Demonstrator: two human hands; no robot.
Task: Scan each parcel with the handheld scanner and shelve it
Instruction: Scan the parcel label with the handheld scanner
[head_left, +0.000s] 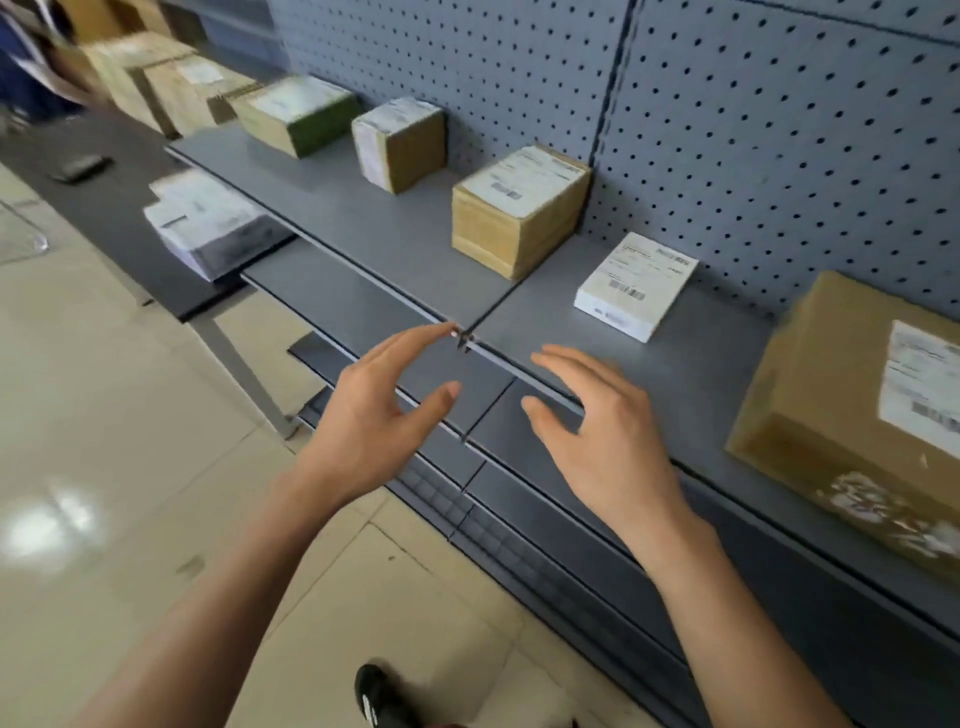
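Both empty hands, left (374, 410) and right (602, 436), hover before shelf (405, 244) holding parcels (519, 218)

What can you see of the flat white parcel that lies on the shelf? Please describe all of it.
The flat white parcel is a thin, rectangular box that looks like white card. It lies flat on the grey shelf, turned at a slight angle. A printed label with barcodes covers its top; the text is too small to read. It sits apart from the tan box on its left and the big cardboard box on its right. Neither hand touches it.
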